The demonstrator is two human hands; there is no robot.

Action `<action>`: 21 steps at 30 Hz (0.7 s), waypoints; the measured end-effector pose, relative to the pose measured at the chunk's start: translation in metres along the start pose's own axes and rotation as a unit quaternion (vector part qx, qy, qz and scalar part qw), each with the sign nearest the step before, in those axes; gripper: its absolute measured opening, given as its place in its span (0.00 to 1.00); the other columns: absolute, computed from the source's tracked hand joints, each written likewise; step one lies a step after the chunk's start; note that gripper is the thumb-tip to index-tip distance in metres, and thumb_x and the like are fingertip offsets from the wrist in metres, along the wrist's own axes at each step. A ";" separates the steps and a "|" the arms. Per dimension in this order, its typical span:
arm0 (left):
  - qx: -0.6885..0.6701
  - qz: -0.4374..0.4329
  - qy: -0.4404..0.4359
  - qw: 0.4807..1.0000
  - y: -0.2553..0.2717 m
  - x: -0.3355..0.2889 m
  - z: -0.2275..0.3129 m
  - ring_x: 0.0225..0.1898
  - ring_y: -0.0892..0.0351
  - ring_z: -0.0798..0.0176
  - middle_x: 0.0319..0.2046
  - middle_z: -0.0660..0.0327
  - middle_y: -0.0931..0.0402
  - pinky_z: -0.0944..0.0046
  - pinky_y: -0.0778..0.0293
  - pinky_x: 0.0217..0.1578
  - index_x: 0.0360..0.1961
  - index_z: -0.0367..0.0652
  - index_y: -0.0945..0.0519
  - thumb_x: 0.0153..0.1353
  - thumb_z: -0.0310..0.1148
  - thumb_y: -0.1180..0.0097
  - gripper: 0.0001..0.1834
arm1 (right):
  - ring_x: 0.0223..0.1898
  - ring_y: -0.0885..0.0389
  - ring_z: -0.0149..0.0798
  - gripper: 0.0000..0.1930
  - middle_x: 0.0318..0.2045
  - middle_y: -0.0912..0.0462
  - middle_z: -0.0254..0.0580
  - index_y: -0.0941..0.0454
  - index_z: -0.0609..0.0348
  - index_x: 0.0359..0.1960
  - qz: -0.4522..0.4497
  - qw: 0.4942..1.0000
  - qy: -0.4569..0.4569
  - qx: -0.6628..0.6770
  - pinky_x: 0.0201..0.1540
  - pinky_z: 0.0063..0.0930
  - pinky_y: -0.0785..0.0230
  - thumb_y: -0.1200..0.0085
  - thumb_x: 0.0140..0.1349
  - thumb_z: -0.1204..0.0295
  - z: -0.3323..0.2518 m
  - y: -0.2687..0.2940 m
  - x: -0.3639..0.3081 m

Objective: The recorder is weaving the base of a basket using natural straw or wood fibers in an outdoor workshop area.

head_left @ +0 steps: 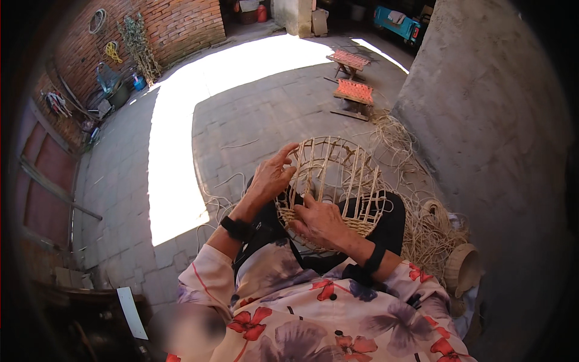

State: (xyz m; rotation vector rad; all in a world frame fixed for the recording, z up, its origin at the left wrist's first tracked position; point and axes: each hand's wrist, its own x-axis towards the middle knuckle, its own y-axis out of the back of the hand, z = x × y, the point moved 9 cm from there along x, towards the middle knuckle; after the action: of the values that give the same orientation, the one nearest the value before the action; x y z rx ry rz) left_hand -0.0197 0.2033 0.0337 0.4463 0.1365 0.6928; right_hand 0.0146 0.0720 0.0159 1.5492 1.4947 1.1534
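Note:
Across my lap lies a round frame strung with pale straw cords, its near part closely woven and its far part showing open gaps between strands. My left hand is at the frame's left rim, fingers curled over the edge and the index finger reaching along it. Over the near left part of the weave, my right hand has its fingers closed on a straw cord; the fingertips are partly hidden. A loose cord trails on the paving beside my left forearm.
A large tangle of straw cord lies at my right, with a pale woven basket next to it. Two low stools with red woven seats stand ahead. A grey wall rises on the right; a brick wall stands far left.

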 end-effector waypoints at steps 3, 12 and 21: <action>0.139 -0.029 0.004 0.990 -0.004 -0.004 -0.007 0.33 0.17 0.46 0.33 0.42 0.19 0.50 0.23 0.36 0.69 0.57 0.37 0.58 0.29 0.48 0.36 | 0.38 0.19 0.53 0.17 0.37 0.25 0.51 0.18 0.58 0.38 -0.016 0.999 -0.014 0.031 0.39 0.49 0.27 0.45 0.60 0.57 0.007 -0.003 0.005; 0.444 -0.233 -0.287 0.816 -0.050 -0.011 -0.014 0.29 0.17 0.52 0.31 0.53 0.17 0.51 0.21 0.35 0.71 0.54 0.42 0.51 0.23 0.43 0.44 | 0.39 0.19 0.53 0.13 0.38 0.23 0.49 0.16 0.50 0.41 0.002 0.991 -0.083 0.107 0.44 0.47 0.27 0.47 0.58 0.64 0.019 0.009 0.000; 0.230 -0.424 0.106 0.870 -0.055 -0.040 -0.005 0.32 0.15 0.49 0.27 0.51 0.18 0.52 0.23 0.33 0.75 0.62 0.53 0.52 0.20 0.47 0.51 | 0.42 0.20 0.54 0.13 0.42 0.23 0.47 0.21 0.54 0.42 0.023 0.987 -0.079 0.140 0.44 0.46 0.28 0.49 0.54 0.72 0.026 0.007 -0.006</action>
State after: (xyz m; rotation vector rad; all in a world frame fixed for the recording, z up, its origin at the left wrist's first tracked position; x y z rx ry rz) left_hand -0.0189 0.1418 0.0037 0.6988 0.6750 -0.1812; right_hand 0.0419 0.0681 0.0117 1.8263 1.5706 0.8475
